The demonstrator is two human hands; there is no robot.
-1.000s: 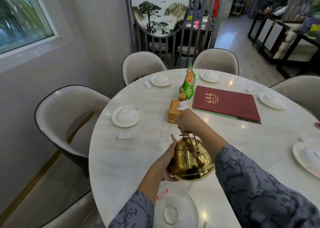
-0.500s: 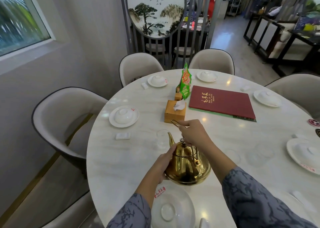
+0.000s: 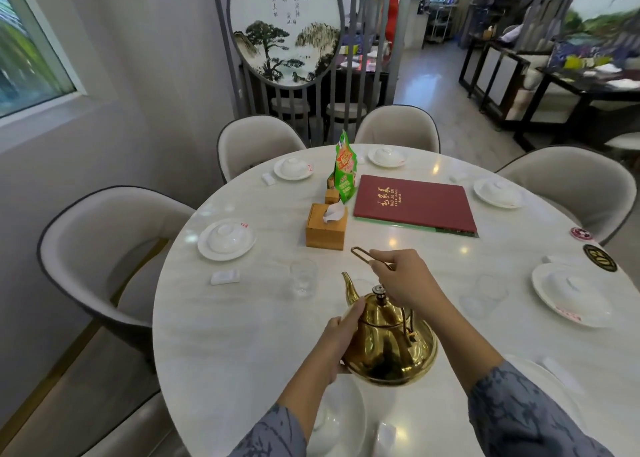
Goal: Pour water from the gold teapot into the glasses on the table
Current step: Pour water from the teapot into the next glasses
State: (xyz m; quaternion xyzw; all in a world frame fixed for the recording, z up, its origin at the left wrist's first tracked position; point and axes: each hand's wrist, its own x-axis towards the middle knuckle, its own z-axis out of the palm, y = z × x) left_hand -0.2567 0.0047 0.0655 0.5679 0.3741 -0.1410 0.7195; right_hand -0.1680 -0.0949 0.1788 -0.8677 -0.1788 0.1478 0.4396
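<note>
Polished gold teapot, round-bellied, curved spout toward upper left, small knobbed lid, above the near part of white marble table. Right hand pinched shut on thin wire handle; left hand cupped, fingers open against the pot's side. Clear glass just left of spout.

Teapot – polished gold metal; table – glossy marble; glass clear.

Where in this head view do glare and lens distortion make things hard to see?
Head view: ceiling lights glare off the marble table and gold teapot; clear glasses nearly vanish; the wide lens bends the edges, and the window is smeared.
</note>
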